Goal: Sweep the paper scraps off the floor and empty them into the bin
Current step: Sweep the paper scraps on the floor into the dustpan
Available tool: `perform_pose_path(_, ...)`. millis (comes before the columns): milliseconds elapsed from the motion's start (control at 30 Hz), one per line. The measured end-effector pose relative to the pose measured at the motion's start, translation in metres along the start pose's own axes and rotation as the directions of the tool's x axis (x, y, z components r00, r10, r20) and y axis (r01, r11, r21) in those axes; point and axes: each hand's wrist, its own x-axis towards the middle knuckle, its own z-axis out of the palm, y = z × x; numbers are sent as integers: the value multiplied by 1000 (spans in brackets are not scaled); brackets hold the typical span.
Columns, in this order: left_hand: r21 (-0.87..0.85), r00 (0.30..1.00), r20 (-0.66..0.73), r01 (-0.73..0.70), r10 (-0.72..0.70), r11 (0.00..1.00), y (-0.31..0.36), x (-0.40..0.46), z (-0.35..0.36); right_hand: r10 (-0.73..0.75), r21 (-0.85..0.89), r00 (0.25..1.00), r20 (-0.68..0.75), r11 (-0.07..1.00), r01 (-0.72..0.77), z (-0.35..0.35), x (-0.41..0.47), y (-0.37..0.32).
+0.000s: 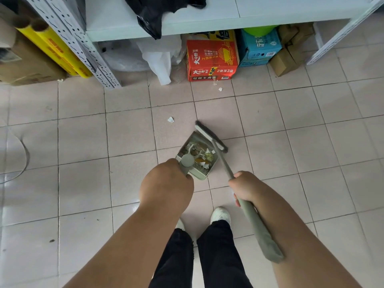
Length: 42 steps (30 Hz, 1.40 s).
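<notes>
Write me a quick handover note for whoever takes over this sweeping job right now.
Left hand: gripping the dustpan handle; the pan sits on the floor, already holding scraps.
Right hand: gripping the broom handle, brush head at the pan's mouth.
Left to sweep: one scrap just beyond the pan, another scrap near the red box.
Then empty the pan; no bin is in view.

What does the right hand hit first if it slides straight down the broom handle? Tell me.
The right hand grips the broom handle, which points toward the broom head at the dustpan mouth. Nothing else shows on the handle, so it would probably meet the broom head first.
</notes>
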Motion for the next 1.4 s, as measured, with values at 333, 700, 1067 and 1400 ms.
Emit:
perform_pose_path(333, -90, 985, -71, 153, -160, 984, -57, -11, -30, -116, -158, 993, 23, 980, 118, 26, -23, -72)
perform_pose_path(700, -186, 952, -114, 261, -284, 947, -109, 10, -51, -177, -441, 984, 10, 882, 163, 72, 10, -153)
perform_pose_path(1067, -210, 968, -70, 223, -242, 952, -100, 31, -56, -111, -370, 990, 89, 919, 136, 47, -34, -115)
perform_pose_path(1400, -210, 980, -63, 171, -188, 963, -30, 65, -48, -147, -289, 987, -66, 950, 122, -34, -5, -133)
